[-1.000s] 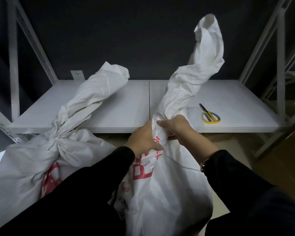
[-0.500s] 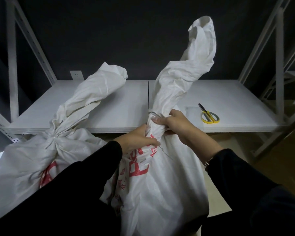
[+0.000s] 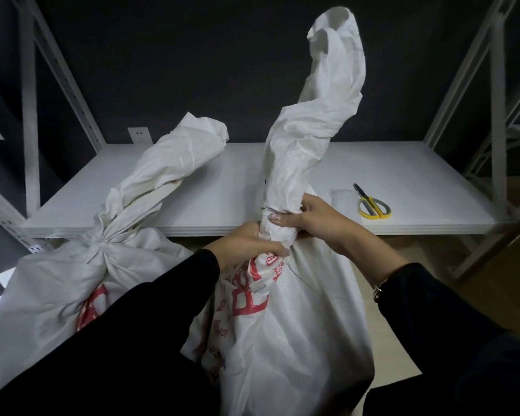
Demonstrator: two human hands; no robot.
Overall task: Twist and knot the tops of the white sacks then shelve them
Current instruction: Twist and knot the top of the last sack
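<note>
A white sack with red print (image 3: 306,319) stands in front of me, its long top (image 3: 309,124) twisted and rising upright above the shelf. My right hand (image 3: 309,219) wraps around the narrow neck of this sack. Just below it, my left hand (image 3: 246,244) grips the gathered cloth at the sack's shoulder. A second white sack (image 3: 42,295) sits to the left, its neck cinched into a bunch (image 3: 105,238) and its loose top (image 3: 174,163) leaning onto the white shelf (image 3: 418,181).
Yellow-handled scissors (image 3: 373,205) lie on the shelf's right part, beside a small white patch. Grey metal uprights and braces (image 3: 30,115) frame both sides of the rack. A wall socket (image 3: 137,135) shows behind, and a brown floor lies to the right.
The sack's neck has become tighter and narrower under my hands, and its tall top has swung from leaning right to standing more upright. My left hand slid lower.
</note>
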